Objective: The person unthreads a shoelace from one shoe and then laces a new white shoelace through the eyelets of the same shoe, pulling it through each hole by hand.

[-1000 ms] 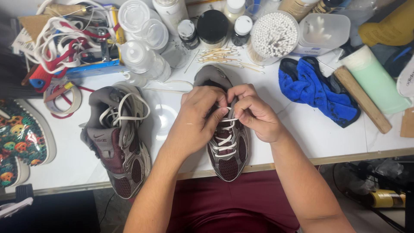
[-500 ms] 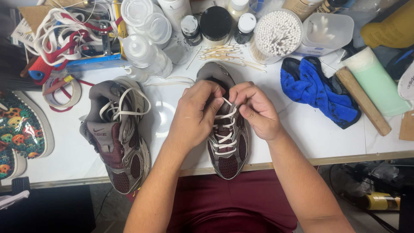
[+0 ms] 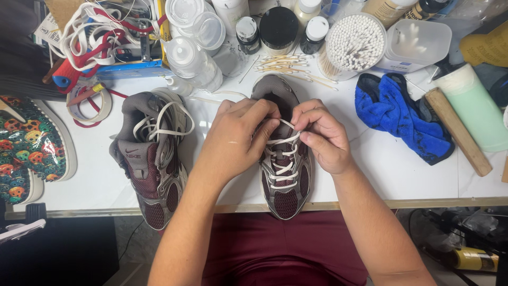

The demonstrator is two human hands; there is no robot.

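Both hands (image 3: pixel 238 140) (image 3: pixel 323 137), grip pinching white lace (image 3: pixel 283 139) on maroon sneaker (image 3: pixel 286 185) (cotton-swab tub (image 3: pixel 352 45) behind).

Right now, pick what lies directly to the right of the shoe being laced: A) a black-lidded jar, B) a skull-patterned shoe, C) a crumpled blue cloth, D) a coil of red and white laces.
C: the crumpled blue cloth lies on the white table just right of the maroon and grey sneaker that both hands are lacing.
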